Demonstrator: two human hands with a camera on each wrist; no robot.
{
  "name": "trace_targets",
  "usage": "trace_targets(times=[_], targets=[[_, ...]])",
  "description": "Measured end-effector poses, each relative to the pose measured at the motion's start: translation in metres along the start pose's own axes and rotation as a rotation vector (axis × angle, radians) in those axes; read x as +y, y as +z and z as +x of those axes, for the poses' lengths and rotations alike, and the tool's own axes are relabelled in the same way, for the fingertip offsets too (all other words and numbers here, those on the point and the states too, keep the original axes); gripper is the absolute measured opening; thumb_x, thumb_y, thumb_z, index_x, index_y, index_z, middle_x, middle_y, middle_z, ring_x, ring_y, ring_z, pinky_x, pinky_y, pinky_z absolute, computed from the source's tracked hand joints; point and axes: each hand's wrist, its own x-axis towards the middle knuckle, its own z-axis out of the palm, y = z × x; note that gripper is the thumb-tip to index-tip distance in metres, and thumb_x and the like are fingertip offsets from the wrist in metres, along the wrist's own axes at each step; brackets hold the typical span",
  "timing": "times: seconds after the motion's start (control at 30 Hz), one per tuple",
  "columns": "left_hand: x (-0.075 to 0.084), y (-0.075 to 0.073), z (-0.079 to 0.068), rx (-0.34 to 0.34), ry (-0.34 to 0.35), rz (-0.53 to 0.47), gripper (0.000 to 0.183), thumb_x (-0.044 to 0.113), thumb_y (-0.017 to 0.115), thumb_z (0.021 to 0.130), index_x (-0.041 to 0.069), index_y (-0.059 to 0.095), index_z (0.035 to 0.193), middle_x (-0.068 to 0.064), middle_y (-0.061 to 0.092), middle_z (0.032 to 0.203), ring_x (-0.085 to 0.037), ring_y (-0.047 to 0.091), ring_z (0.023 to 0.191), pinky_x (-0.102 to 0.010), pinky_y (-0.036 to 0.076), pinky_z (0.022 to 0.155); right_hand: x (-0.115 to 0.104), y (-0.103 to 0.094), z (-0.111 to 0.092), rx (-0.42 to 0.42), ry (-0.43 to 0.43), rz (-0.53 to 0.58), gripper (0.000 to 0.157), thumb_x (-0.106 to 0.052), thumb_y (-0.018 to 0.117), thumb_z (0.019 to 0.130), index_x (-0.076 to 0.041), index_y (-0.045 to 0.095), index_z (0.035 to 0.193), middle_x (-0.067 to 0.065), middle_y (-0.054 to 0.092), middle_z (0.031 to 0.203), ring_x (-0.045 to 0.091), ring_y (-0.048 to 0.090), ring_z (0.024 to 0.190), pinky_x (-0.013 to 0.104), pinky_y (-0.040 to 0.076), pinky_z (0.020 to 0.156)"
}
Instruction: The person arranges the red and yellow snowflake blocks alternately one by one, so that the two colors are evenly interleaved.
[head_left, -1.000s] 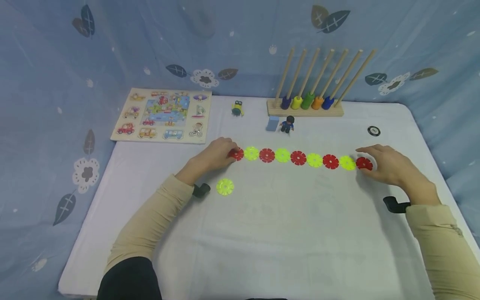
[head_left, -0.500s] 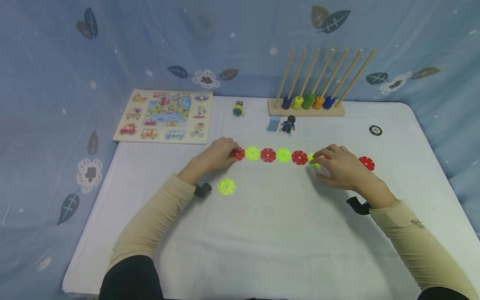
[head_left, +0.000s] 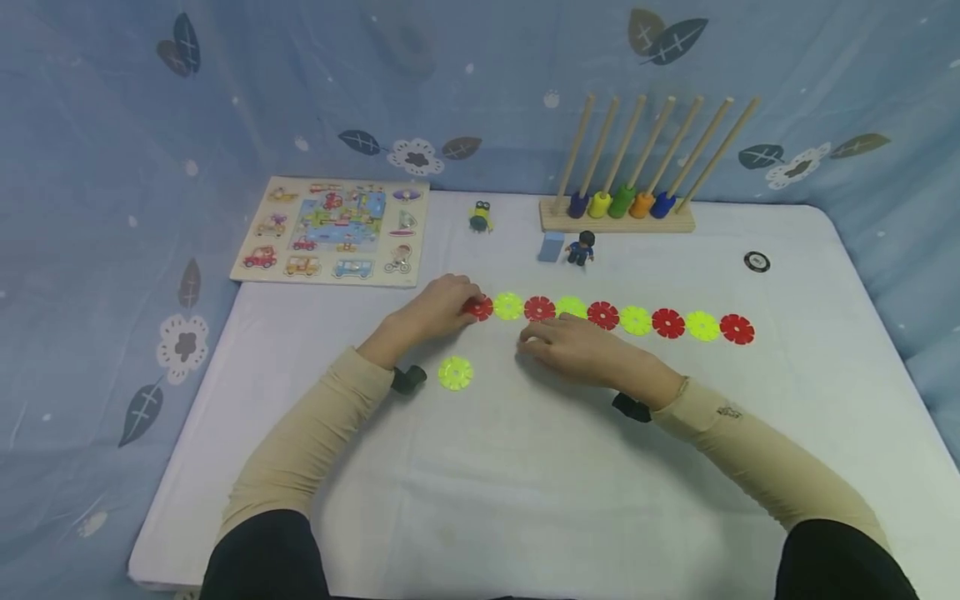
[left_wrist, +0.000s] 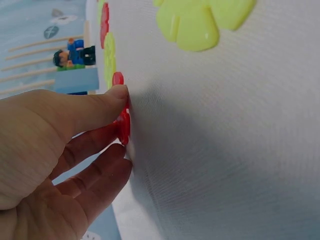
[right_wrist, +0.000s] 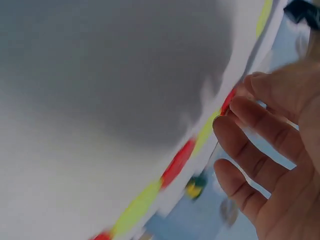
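Note:
A row of flower-shaped plastic discs, red and yellow-green by turns, runs across the table in the head view. At its left end my left hand pinches a red disc between thumb and fingers; the left wrist view shows that red disc standing edge-on under the thumb. My right hand hovers just in front of the row, fingers loosely bent and holding nothing. It partly covers a yellow-green disc beside another red disc. A loose yellow-green disc lies nearer me, below my left hand.
Behind the row stand a wooden peg stand with coloured beads, a blue block, a toy figure and a small yellow-green toy. A picture puzzle board lies back left, a black round token back right.
My right hand has swept left along the row, from the red disc at the right end to near the third disc. My left hand has stayed on the leftmost red disc.

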Motion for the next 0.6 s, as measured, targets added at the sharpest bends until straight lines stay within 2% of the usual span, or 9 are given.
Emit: trace_targets(times=[0.13,0.3,0.5,0.6], targets=[[0.001,-0.001,-0.001,-0.005,-0.003,0.010,0.034,0.017,0.070,0.088,0.006,0.064,0.120,-0.009,0.065,0.112,-0.024,0.059,0.107,-0.036,0.047,0.097,-0.018,0.001,0.028,-0.010,-0.084,-0.012,0.039,-0.019,0.072,0.087,-0.016,0.063,0.124,0.003,0.063,0.127,0.021,0.062,0.113,0.035,0.052,0.096],[0.000,0.001,0.000,0.009,0.009,0.026,0.033,0.016,0.070,0.088,0.006,0.065,0.119,-0.009,0.066,0.110,-0.024,0.059,0.106,-0.037,0.047,0.097,-0.036,0.004,0.054,-0.004,-0.148,-0.098,0.039,-0.023,0.070,0.088,-0.021,0.058,0.126,0.001,0.060,0.131,0.020,0.064,0.108,0.032,0.054,0.090],[0.000,0.002,0.000,0.014,0.005,0.040,0.033,0.016,0.071,0.087,0.006,0.065,0.118,-0.009,0.066,0.110,-0.024,0.060,0.105,-0.037,0.047,0.097,-0.050,0.008,0.069,-0.037,-0.180,-0.169,0.049,-0.017,0.066,0.091,-0.029,0.053,0.137,0.000,0.052,0.144,0.021,0.064,0.104,0.032,0.055,0.084],[0.000,0.002,0.000,0.016,0.006,0.042,0.033,0.017,0.071,0.087,0.007,0.065,0.118,-0.008,0.066,0.109,-0.024,0.059,0.105,-0.037,0.047,0.097,-0.052,0.009,0.070,-0.058,-0.182,-0.173,0.047,-0.018,0.062,0.093,-0.030,0.053,0.137,-0.001,0.051,0.145,0.020,0.062,0.101,0.031,0.054,0.080]])
